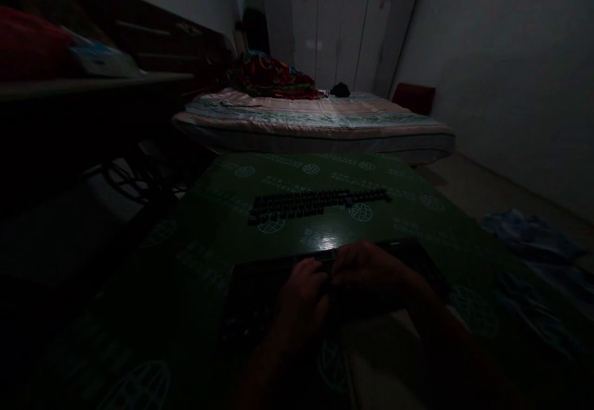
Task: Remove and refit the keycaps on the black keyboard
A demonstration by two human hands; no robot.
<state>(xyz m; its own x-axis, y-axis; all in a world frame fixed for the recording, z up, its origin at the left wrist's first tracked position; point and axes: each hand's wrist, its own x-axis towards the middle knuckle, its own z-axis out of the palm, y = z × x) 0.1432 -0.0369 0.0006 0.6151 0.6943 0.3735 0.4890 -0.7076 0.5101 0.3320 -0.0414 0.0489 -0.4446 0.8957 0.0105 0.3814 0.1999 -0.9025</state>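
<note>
A black keyboard [250, 292] lies in front of me on a dark green board printed with white globe marks. Both hands are over its middle, close together. The fingers of my left hand [304, 295] are curled down onto the keyboard near its upper edge. My right hand [364, 266] is bent inward with its fingertips pressed together beside the left ones. Whatever sits between the fingers is hidden by the hands and the dark. Beyond the keyboard, loose black keycaps [301, 203] are laid out in rows like a key layout.
The green board [208, 224] reaches to a bed [325, 125] with a red patterned blanket [278, 79]. A flat pale item [385, 360] lies below my right forearm. Crumpled cloth [529, 230] is on the right, and a shelf [162, 78] juts in at left.
</note>
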